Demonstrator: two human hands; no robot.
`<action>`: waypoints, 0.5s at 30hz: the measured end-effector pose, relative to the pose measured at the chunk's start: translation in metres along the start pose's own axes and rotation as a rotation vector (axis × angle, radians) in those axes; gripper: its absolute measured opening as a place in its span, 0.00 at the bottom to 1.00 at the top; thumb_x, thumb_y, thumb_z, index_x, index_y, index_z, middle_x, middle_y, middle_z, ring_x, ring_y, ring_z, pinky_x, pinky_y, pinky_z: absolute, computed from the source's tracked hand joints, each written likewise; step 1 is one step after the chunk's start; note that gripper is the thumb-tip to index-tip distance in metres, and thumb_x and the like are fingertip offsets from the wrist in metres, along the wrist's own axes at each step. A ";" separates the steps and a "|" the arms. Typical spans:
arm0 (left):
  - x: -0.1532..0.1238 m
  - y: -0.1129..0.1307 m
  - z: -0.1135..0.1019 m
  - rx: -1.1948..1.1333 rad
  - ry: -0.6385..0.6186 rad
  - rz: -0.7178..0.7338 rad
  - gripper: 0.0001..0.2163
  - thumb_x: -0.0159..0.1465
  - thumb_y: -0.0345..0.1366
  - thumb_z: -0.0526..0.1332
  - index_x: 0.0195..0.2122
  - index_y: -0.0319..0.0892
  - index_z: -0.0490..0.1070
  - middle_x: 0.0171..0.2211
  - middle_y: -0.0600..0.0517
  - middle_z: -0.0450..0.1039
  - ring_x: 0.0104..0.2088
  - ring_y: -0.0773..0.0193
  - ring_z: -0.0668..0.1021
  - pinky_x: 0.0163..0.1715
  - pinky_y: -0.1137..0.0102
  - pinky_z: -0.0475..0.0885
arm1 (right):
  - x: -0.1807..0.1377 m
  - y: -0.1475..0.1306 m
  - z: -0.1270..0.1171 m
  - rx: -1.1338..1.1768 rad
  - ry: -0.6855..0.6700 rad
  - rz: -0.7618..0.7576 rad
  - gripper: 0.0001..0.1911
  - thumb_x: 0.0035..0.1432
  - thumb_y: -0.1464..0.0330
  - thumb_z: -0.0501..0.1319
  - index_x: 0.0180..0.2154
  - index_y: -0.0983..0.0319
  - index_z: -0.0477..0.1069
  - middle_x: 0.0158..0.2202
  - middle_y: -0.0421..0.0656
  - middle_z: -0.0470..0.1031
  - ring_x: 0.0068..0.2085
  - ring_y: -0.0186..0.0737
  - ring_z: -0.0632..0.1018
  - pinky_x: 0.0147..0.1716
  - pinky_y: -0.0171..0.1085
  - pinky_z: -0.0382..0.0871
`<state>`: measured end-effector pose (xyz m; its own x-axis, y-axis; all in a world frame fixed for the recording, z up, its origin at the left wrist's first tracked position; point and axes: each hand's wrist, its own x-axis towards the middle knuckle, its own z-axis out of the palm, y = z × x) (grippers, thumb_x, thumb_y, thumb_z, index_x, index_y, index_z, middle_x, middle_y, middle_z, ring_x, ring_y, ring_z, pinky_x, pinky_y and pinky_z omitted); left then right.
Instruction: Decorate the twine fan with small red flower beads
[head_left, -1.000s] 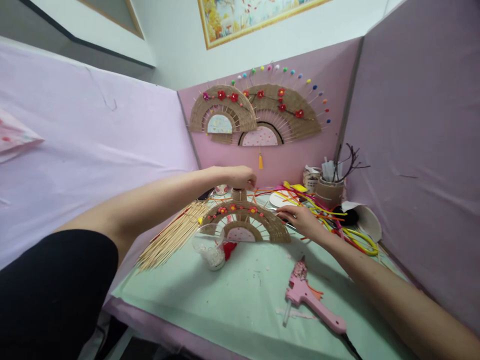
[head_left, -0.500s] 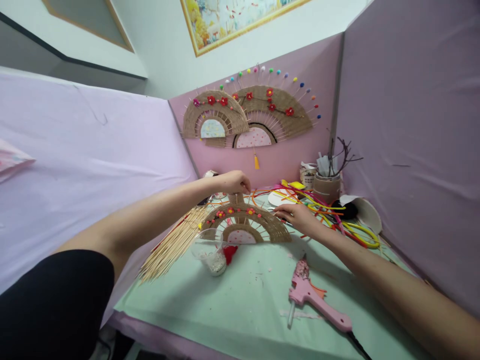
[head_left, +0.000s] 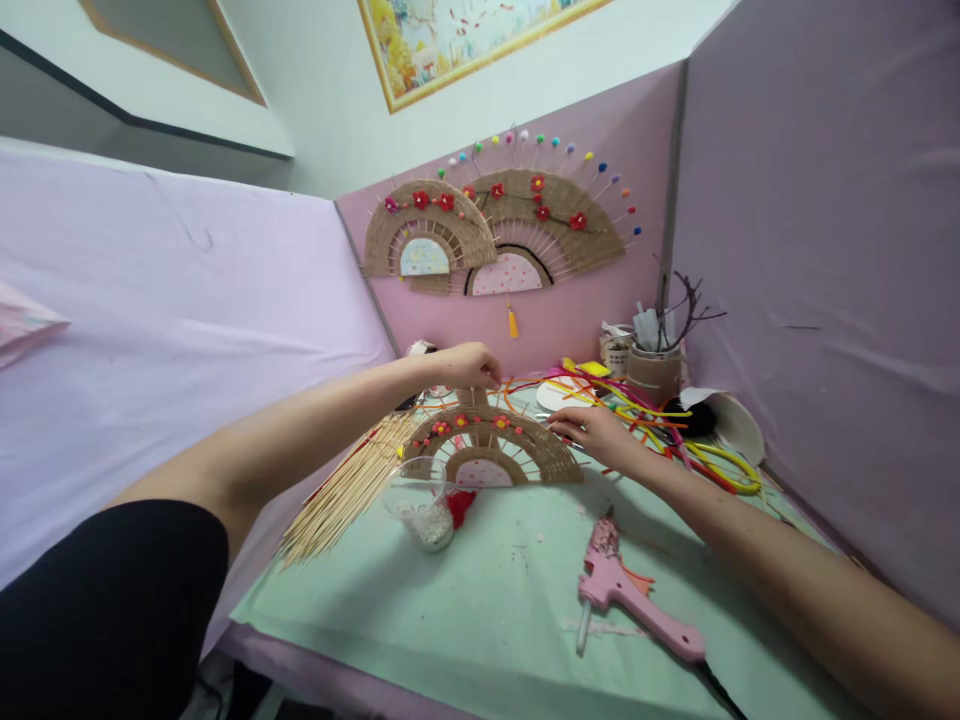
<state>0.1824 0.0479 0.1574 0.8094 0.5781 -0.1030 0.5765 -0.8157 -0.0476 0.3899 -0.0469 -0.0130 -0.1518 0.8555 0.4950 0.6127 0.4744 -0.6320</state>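
A half-round woven fan (head_left: 547,455) with small red flowers lies on the green table (head_left: 495,610). My left hand (head_left: 469,365) hovers over the fan's far top edge, fingers pinched together on something too small to make out. My right hand (head_left: 592,432) rests on the fan's right side, fingers curled against the weave and the stick ends.
A bundle of thin wooden sticks (head_left: 349,485) lies left of the fan. A clear cup of white beads (head_left: 424,500) stands in front of it. A pink glue gun (head_left: 626,600) lies front right. Coloured strips (head_left: 675,440), a jar of twigs (head_left: 651,365) and wall-hung fans (head_left: 495,235) sit behind.
The view shifted slightly right and down a second ago; since then both hands have stayed almost still on the fan.
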 end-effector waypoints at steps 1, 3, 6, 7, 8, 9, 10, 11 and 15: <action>0.000 0.000 -0.001 0.001 -0.001 0.000 0.08 0.56 0.35 0.64 0.35 0.40 0.80 0.31 0.51 0.78 0.30 0.67 0.74 0.30 0.74 0.63 | 0.000 0.000 0.000 0.003 0.002 -0.001 0.10 0.59 0.66 0.58 0.35 0.61 0.78 0.35 0.45 0.82 0.36 0.42 0.79 0.36 0.37 0.69; 0.001 0.001 -0.002 -0.002 -0.003 0.000 0.09 0.56 0.36 0.64 0.36 0.40 0.80 0.31 0.52 0.78 0.31 0.68 0.74 0.31 0.75 0.63 | 0.000 0.000 0.000 0.000 0.005 -0.001 0.09 0.58 0.66 0.59 0.35 0.60 0.78 0.35 0.45 0.82 0.36 0.43 0.79 0.37 0.37 0.69; 0.001 0.001 -0.002 -0.012 -0.006 0.029 0.10 0.56 0.36 0.64 0.37 0.40 0.80 0.32 0.52 0.78 0.32 0.68 0.74 0.31 0.76 0.62 | 0.000 -0.001 -0.001 -0.008 0.006 -0.003 0.09 0.58 0.67 0.59 0.35 0.60 0.78 0.35 0.45 0.82 0.36 0.43 0.79 0.37 0.38 0.69; 0.002 0.001 -0.002 -0.016 -0.008 0.041 0.10 0.57 0.36 0.64 0.37 0.40 0.80 0.31 0.53 0.78 0.31 0.68 0.73 0.31 0.76 0.62 | 0.000 -0.001 -0.001 -0.007 0.005 -0.003 0.09 0.58 0.67 0.59 0.35 0.60 0.78 0.35 0.45 0.82 0.36 0.43 0.79 0.36 0.38 0.69; 0.002 0.001 -0.001 -0.020 -0.008 0.052 0.10 0.57 0.36 0.64 0.37 0.40 0.80 0.31 0.53 0.78 0.31 0.69 0.73 0.30 0.76 0.62 | 0.001 -0.002 -0.001 -0.004 0.004 -0.003 0.09 0.58 0.67 0.59 0.35 0.60 0.78 0.35 0.45 0.82 0.36 0.43 0.79 0.36 0.38 0.69; 0.002 0.000 -0.001 -0.026 -0.009 0.061 0.09 0.56 0.35 0.64 0.37 0.40 0.80 0.31 0.53 0.78 0.31 0.69 0.73 0.30 0.76 0.62 | 0.001 -0.002 -0.001 0.000 0.004 -0.002 0.09 0.58 0.67 0.58 0.35 0.60 0.78 0.35 0.45 0.82 0.36 0.43 0.79 0.36 0.38 0.69; 0.002 0.000 0.000 -0.034 -0.008 0.069 0.09 0.56 0.35 0.64 0.36 0.41 0.80 0.31 0.53 0.78 0.30 0.69 0.73 0.30 0.76 0.61 | 0.001 -0.002 -0.001 0.003 0.004 -0.002 0.09 0.58 0.67 0.58 0.35 0.60 0.78 0.35 0.45 0.82 0.36 0.43 0.79 0.36 0.38 0.69; 0.003 -0.001 0.001 -0.042 -0.009 0.076 0.08 0.56 0.34 0.64 0.36 0.41 0.80 0.31 0.54 0.78 0.30 0.69 0.73 0.30 0.76 0.61 | 0.000 -0.002 -0.001 0.003 0.005 -0.001 0.09 0.58 0.67 0.58 0.35 0.61 0.78 0.35 0.45 0.82 0.36 0.43 0.79 0.36 0.38 0.69; 0.004 -0.003 0.002 -0.051 -0.010 0.087 0.07 0.56 0.32 0.64 0.34 0.41 0.80 0.31 0.54 0.78 0.31 0.69 0.73 0.30 0.76 0.62 | 0.000 -0.001 -0.001 -0.003 0.011 -0.008 0.09 0.58 0.67 0.59 0.35 0.60 0.78 0.35 0.45 0.82 0.36 0.42 0.79 0.36 0.38 0.69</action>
<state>0.1837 0.0525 0.1548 0.8556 0.5050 -0.1141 0.5094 -0.8604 0.0122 0.3897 -0.0472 -0.0116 -0.1479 0.8493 0.5068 0.6136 0.4807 -0.6264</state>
